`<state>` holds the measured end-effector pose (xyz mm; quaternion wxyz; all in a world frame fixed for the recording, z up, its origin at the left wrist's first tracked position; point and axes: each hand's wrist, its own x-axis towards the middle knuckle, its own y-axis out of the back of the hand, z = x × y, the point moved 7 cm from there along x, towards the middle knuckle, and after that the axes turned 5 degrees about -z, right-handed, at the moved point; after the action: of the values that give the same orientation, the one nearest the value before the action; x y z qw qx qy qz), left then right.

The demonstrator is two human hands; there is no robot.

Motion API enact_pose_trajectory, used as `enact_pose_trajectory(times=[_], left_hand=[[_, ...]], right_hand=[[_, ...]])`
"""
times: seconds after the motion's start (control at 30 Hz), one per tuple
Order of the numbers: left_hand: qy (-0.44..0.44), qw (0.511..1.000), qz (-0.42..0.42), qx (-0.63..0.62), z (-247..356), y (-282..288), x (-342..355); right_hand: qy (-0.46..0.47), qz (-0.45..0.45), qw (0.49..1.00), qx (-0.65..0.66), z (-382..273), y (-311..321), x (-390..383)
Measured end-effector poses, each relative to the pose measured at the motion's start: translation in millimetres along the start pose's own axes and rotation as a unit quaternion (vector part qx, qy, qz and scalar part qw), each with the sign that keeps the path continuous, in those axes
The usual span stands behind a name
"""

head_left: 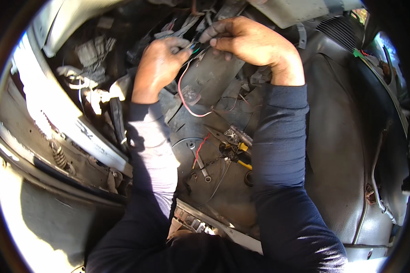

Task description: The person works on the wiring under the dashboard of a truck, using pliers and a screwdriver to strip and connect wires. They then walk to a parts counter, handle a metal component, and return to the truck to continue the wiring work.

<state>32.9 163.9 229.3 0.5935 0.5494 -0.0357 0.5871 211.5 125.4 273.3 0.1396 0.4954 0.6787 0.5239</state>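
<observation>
Under the dashboard of a vehicle, my left hand (161, 63) pinches thin electrical wires (193, 47) between thumb and forefinger. Close beside it on the right, my right hand (255, 43) has its thumb and fingers closed on the same small bunch of wires. Blue and green bits of insulation show between the hands; the exact ends in my fingertips are too small to make out. A pinkish wire (181, 93) hangs from there in a curve down to the floor. Behind the hands, a tangle of grey cables (180, 29) runs into shadow.
On the floor below lie a combination wrench (200, 161), pliers with yellow and black handles (237, 154) and a short red wire (200, 150). A dark seat (335, 136) stands at the right. The door sill (91, 141) runs along the left, near loose wiring (93, 59).
</observation>
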Motion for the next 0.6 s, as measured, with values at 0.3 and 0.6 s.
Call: enact_pose_trajectory(times=[0.3,0.6], left_hand=[[-0.003,0.996,0.025,-0.089,-12.8,-14.7,6.0],[0.049,0.992,0.049,-0.101,-18.2,-20.8,9.7]], right_hand=[[0.059,-0.322,0.938,-0.11,-63.8,-77.5,0.4],[-0.227,-0.375,0.893,-0.101,94.8,-173.2,-34.7]])
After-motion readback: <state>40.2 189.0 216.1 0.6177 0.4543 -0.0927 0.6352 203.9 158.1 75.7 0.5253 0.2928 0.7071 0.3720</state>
